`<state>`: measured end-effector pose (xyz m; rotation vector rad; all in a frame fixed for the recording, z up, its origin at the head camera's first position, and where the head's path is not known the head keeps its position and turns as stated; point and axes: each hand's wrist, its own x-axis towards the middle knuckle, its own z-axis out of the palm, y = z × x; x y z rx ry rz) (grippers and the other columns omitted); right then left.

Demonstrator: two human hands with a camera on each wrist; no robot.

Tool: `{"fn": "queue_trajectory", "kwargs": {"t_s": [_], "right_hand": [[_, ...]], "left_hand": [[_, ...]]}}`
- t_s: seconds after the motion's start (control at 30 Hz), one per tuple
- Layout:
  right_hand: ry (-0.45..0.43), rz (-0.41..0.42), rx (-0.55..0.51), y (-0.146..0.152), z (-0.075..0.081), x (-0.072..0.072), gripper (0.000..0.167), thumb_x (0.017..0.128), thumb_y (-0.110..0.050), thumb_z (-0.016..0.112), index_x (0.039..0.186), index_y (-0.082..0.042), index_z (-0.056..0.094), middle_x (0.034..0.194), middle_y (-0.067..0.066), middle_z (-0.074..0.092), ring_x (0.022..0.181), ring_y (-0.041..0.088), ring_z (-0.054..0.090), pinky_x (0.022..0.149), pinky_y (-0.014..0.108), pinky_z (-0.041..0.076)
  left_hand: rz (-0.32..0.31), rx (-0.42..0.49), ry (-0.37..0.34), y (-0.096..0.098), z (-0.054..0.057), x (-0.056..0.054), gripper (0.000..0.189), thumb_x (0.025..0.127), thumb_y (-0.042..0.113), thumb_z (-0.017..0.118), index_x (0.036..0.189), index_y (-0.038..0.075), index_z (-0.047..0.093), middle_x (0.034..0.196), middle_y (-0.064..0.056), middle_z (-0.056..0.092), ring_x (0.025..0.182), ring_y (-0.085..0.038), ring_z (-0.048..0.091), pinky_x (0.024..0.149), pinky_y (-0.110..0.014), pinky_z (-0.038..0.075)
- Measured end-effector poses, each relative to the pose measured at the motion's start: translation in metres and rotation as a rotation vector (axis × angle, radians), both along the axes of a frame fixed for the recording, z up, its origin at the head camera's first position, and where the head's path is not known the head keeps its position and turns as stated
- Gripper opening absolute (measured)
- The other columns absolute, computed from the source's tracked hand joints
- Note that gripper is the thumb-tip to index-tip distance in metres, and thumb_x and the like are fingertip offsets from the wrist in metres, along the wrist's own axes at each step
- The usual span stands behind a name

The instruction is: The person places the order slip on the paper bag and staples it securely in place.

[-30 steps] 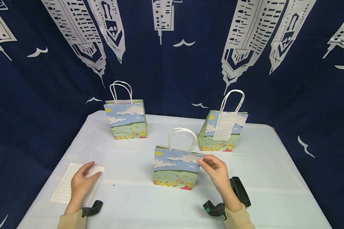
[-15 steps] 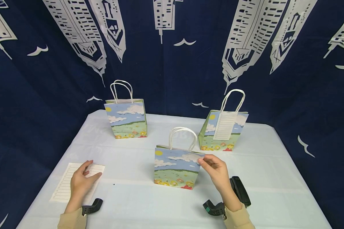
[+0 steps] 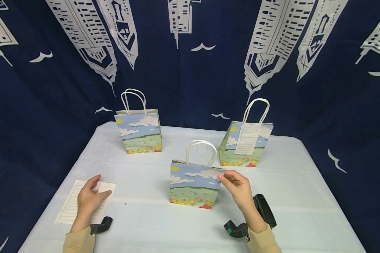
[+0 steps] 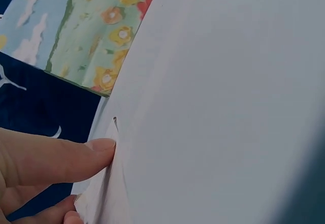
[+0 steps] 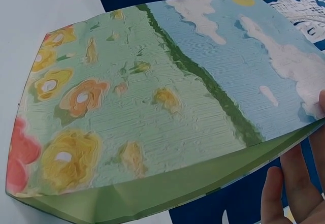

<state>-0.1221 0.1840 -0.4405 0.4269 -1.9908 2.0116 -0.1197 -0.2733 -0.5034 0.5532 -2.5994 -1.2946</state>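
Note:
On the left of the table in the head view lies a white lined paper sheet (image 3: 70, 207), and my left hand (image 3: 89, 201) is over it. In the left wrist view, the thumb (image 4: 84, 158) presses the raised edge of the sheet (image 4: 114, 198), with other fingers on its opposite side. My right hand (image 3: 239, 188) pinches the upper right edge of a small paper gift bag (image 3: 194, 186), which stands upright, printed with sky, clouds and flowers. In the right wrist view the bag's front (image 5: 152, 92) fills much of the picture.
Two matching gift bags stand behind, one at back left (image 3: 140, 133) and one at back right (image 3: 229, 151). A lined paper strip (image 3: 247, 140) hangs on the back right bag's front. A dark blue patterned cloth (image 3: 183, 88) rises behind the white table (image 3: 139, 228).
My left hand has shifted slightly away from me at the sheet, its fingertips moving a little up and left. The right hand and the bag keep their places.

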Motion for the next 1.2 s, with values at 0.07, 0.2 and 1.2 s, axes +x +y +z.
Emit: {"fn": "queue_trajectory", "kwargs": {"t_s": [0.07,0.2,1.2], "right_hand": [[0.001,0.003,0.0,0.0,0.0,0.0,0.025,0.083,0.012,0.062,0.091,-0.011,0.068,0.085,-0.008,0.068,0.08,0.005,0.064,0.074,0.02,0.052],[-0.004,0.003,0.004,-0.001,0.001,0.0,0.024,0.083,0.011,0.063,0.091,-0.01,0.068,0.086,-0.008,0.068,0.081,0.005,0.064,0.075,0.02,0.052],[-0.014,-0.011,0.01,0.0,0.001,0.0,0.014,0.083,0.011,0.063,0.092,0.0,0.067,0.087,-0.006,0.068,0.081,0.007,0.064,0.075,0.022,0.052]], "left_hand": [[0.006,-0.006,0.009,0.0,0.0,0.0,0.068,0.071,0.0,0.076,0.133,0.0,0.048,0.129,-0.022,0.051,0.107,-0.032,0.05,0.079,-0.025,0.039],[0.041,-0.033,0.056,-0.001,-0.001,-0.002,0.053,0.074,-0.001,0.071,0.125,-0.001,0.055,0.116,-0.02,0.06,0.098,-0.02,0.051,0.074,-0.015,0.037],[-0.204,0.563,0.39,0.019,-0.018,-0.03,0.041,0.071,0.004,0.082,0.109,-0.002,0.066,0.093,-0.012,0.07,0.084,-0.022,0.068,0.075,-0.025,0.053]]}}
